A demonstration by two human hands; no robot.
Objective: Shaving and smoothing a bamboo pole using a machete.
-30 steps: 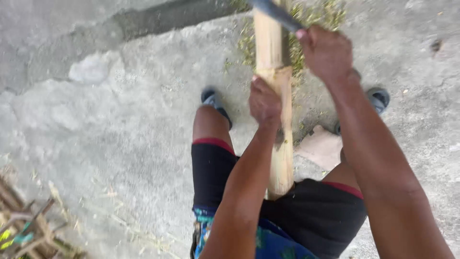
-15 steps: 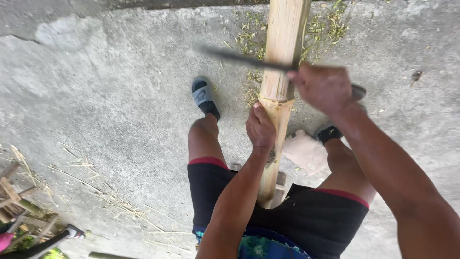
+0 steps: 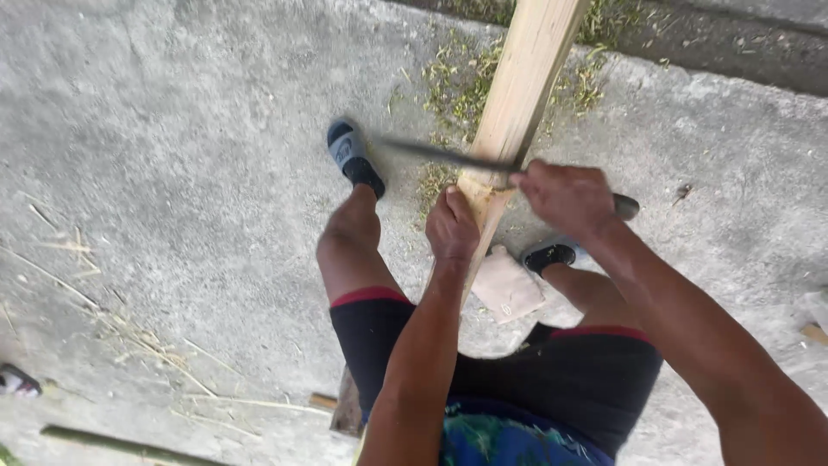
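A pale, peeled length of bamboo [image 3: 517,95] runs slantwise between a seated person's knees, its far end leaving the top of the frame and its near end hidden behind the thighs. The left hand [image 3: 451,229] is closed around the stalk at mid-length, steadying it. The right hand [image 3: 567,197] is wrapped tight on the dark handle of a long knife [image 3: 448,156], whose thin blade lies across the bamboo just above the left hand and sticks out toward the person's left.

By the look of it, the work is well along: the whole stretch of stalk in view is bare and yellow-white, and a scatter of green shavings [image 3: 461,91] lies on the ground around its upper part. What remains cannot be judged, since the lower end is out of sight.

A pale cloth pad or block [image 3: 507,285] lies on the ground between the legs, just beside the stalk. The person wears black shorts with red trim and 2 slip-on sandals [image 3: 349,155].

The ground is rough grey concrete [image 3: 172,173], outdoors in daylight, strewn at left with dry straw-like slivers [image 3: 129,336]. A green pole [image 3: 121,444] lies along the bottom-left edge. A darker paved strip [image 3: 742,47] borders the concrete at upper right.
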